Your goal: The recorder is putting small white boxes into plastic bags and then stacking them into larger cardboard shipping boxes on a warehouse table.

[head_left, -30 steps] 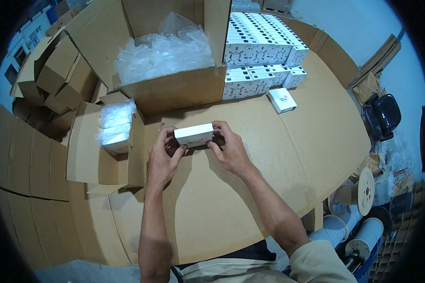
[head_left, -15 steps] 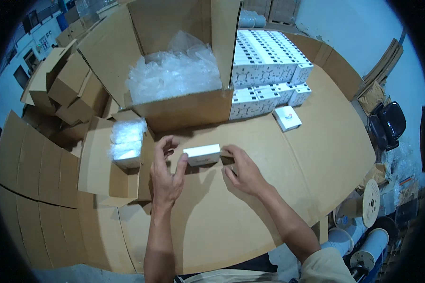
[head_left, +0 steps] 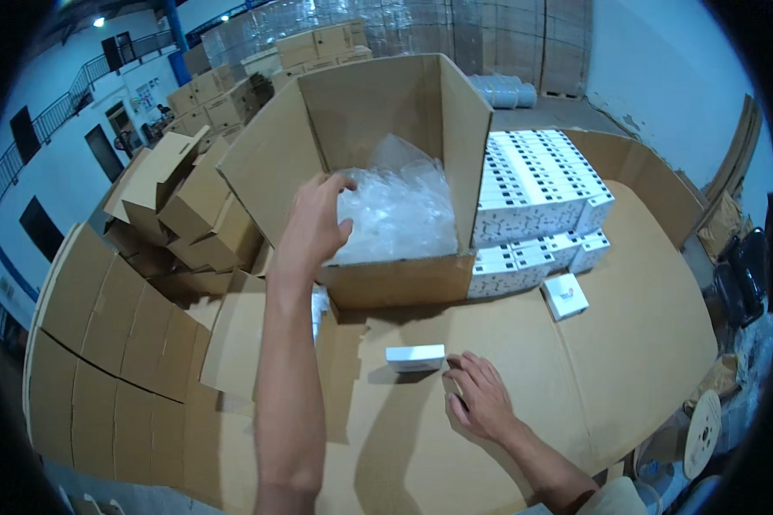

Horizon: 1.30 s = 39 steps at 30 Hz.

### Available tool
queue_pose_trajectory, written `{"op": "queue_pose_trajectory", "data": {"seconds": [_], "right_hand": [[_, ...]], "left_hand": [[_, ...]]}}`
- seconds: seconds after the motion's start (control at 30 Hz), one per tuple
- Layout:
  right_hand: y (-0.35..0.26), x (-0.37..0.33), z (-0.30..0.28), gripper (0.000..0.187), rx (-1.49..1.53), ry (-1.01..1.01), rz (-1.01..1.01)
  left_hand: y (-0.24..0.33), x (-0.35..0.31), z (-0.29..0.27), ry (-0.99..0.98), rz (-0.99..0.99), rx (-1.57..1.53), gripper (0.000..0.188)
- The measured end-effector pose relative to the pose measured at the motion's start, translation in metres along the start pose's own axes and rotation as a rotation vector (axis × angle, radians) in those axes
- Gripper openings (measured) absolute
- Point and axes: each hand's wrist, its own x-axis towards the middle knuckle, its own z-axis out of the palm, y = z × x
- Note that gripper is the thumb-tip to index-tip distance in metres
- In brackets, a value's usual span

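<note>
My left hand reaches over the front wall of a large open carton, its fingers curved and apart at the edge of a heap of clear plastic bags. I see nothing in its grasp. A small white box stands on its narrow side on the cardboard-covered table. Just right of its end rests my right hand, fingers bent and apart, holding nothing. My left forearm hides much of a smaller open carton; a strip of wrapped packs shows past the arm.
Stacked white boxes with patterned sides stand right of the large carton. One loose white box lies before them. Empty cartons pile up at the left, near upright cardboard panels. A spool stands off the table at right.
My left hand has left the white box's left end and risen into the large carton. My right hand stays by the box. The view has tilted up, showing more of the hall.
</note>
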Motion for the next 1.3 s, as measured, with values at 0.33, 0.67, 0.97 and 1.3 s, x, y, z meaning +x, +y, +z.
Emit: {"op": "queue_pose_trajectory", "data": {"seconds": [0.33, 0.67, 0.97, 1.3], "right_hand": [[-0.007, -0.001, 0.002, 0.040, 0.007, -0.002, 0.013], [-0.009, 0.003, 0.005, 0.039, -0.009, -0.009, 0.020], [-0.002, 0.001, 0.006, 0.033, 0.116, 0.140, -0.011], [-0.022, -0.022, -0.019, 0.014, 0.673, 0.387, 0.288]], "left_hand": [[-0.083, 0.052, 0.020, -0.696, 0.035, 0.340, 0.052], [-0.061, 0.049, -0.007, -0.144, 0.007, 0.087, 0.018], [0.034, 0.003, -0.076, 0.044, 0.112, -0.260, 0.018], [0.084, -0.163, -0.048, -0.146, -0.232, -0.723, 0.015]]}}
